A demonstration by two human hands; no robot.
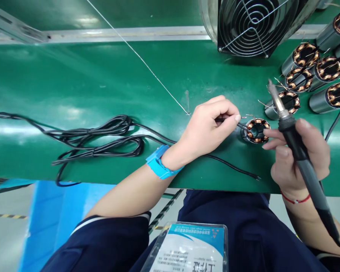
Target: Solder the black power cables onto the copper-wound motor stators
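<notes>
My left hand is closed in a pinch on the end of a black cable, just left of a motor stator wound with copper. From those fingertips a short bare wire end sticks out, close to the stator's rim. My right hand grips a soldering iron by its dark handle, the metal tip pointing up and away. Two of the right fingers reach to the stator's right side; whether they touch it I cannot tell. A thin strand of solder wire slants down from the top to behind my left hand.
Coiled black cable lies on the green bench at left. One loose cable end rests near the front edge. Several more stators stand at right. A fan with a wire guard is at the back.
</notes>
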